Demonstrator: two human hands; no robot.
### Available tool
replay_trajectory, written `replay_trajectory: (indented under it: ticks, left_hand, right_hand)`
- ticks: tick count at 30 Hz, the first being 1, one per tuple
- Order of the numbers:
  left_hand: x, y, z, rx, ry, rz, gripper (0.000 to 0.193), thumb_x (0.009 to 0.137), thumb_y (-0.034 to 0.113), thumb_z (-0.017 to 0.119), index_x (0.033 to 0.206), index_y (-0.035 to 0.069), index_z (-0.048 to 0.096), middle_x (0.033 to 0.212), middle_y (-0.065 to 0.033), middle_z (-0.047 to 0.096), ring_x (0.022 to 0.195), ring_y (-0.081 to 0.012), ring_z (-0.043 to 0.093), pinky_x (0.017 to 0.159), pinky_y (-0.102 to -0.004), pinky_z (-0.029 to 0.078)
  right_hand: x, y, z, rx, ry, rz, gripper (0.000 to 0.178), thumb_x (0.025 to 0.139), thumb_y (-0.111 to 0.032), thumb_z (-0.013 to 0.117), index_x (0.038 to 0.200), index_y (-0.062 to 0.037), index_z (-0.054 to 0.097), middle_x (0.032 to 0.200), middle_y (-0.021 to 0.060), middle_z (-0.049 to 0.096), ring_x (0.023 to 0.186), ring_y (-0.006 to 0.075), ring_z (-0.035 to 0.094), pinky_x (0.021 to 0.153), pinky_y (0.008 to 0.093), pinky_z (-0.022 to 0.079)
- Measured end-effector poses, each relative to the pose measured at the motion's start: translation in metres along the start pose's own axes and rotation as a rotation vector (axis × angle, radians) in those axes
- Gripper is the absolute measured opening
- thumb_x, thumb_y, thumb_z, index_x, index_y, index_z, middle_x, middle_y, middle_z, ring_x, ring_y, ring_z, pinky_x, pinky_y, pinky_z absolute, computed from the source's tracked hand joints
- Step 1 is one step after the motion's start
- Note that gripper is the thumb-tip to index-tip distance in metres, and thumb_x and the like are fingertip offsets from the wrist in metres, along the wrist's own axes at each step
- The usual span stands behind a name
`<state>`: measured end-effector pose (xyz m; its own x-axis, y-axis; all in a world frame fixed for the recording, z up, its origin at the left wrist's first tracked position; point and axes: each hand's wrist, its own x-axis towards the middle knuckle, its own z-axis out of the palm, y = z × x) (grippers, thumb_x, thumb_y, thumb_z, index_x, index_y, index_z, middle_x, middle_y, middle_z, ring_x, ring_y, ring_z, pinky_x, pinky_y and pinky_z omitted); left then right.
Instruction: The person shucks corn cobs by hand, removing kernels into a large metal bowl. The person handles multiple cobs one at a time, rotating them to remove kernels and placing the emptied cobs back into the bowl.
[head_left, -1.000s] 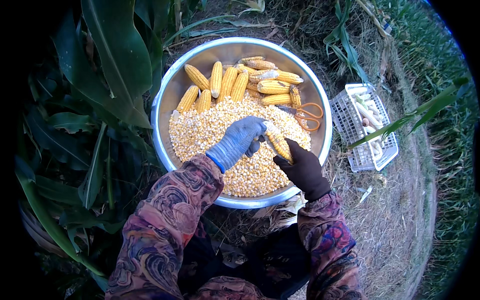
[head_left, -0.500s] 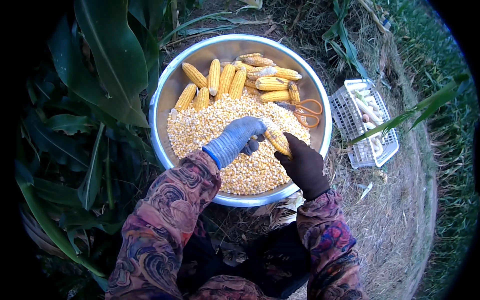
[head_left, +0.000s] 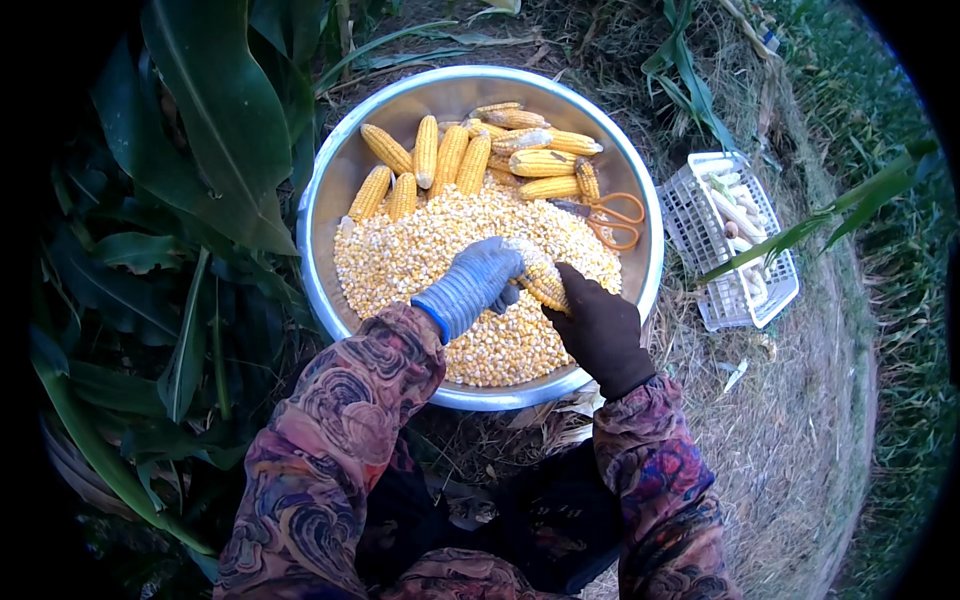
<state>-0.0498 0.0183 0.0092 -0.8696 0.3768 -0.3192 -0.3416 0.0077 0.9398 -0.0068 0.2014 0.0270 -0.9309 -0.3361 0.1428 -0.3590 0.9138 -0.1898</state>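
The corn cob [head_left: 541,276] sits over the near right of the kernel heap in the metal bowl [head_left: 330,200], gripped at its near end by the right hand [head_left: 598,328] in a dark glove. The left hand [head_left: 478,282], blue-gloved, wraps its far end. Twisting firmly, low over the heap, should keep loosened kernels inside the bowl.

Cobs [head_left: 470,160] lie behind kernels [head_left: 450,260] in the bowl [head_left: 330,200]; basket [head_left: 690,215] right.
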Motion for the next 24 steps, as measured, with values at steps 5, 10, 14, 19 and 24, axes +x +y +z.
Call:
replay_trajectory:
  ticks: [5,10,14,19,24]
  left_hand:
    - [0.000,-0.002,-0.001,-0.025,0.023,0.006,0.018,0.085,0.020,0.045,0.084,0.004,0.053,0.062,-0.0029,0.053,0.049,-0.0094,0.050,0.045,-0.0212,0.042]
    - [0.000,0.000,-0.001,-0.165,-0.003,0.015,0.017,0.084,0.018,0.047,0.088,0.003,0.054,0.068,-0.0021,0.055,0.051,-0.0076,0.050,0.046,-0.0201,0.042]
    - [-0.007,0.006,0.002,-0.307,-0.024,-0.023,0.017,0.083,0.018,0.050,0.088,0.003,0.054,0.071,-0.0026,0.056,0.052,-0.0070,0.050,0.046,-0.0204,0.041]
    - [0.001,0.002,0.000,-0.125,-0.050,-0.073,0.018,0.082,0.020,0.051,0.086,0.003,0.054,0.067,-0.0035,0.055,0.050,-0.0082,0.050,0.045,-0.0217,0.040]
    - [-0.002,0.002,0.008,-0.089,0.056,0.010,0.017,0.082,0.020,0.051,0.085,0.003,0.053,0.061,-0.0038,0.052,0.049,-0.0089,0.050,0.044,-0.0222,0.040]
  right_hand:
    - [0.000,0.002,-0.002,0.026,0.014,-0.023,0.054,0.074,-0.029,0.064,0.121,-0.0112,0.046,0.080,0.0139,0.061,0.068,0.0305,0.062,0.059,0.0406,0.048]
    - [0.000,0.001,-0.004,0.136,0.060,0.018,0.050,0.076,-0.033,0.063,0.119,-0.0108,0.049,0.084,0.0149,0.063,0.073,0.0299,0.063,0.062,0.0395,0.049]
    - [-0.001,0.002,-0.006,0.114,0.041,0.028,0.050,0.077,-0.034,0.062,0.119,-0.0106,0.049,0.084,0.0150,0.064,0.074,0.0297,0.063,0.063,0.0389,0.050]
    - [-0.002,0.003,-0.005,0.071,0.003,0.007,0.050,0.077,-0.034,0.062,0.119,-0.0102,0.049,0.083,0.0146,0.063,0.072,0.0297,0.063,0.063,0.0391,0.049]
    - [-0.001,0.001,-0.006,0.103,0.036,0.023,0.051,0.076,-0.033,0.063,0.119,-0.0106,0.049,0.081,0.0142,0.063,0.070,0.0290,0.062,0.061,0.0393,0.049]
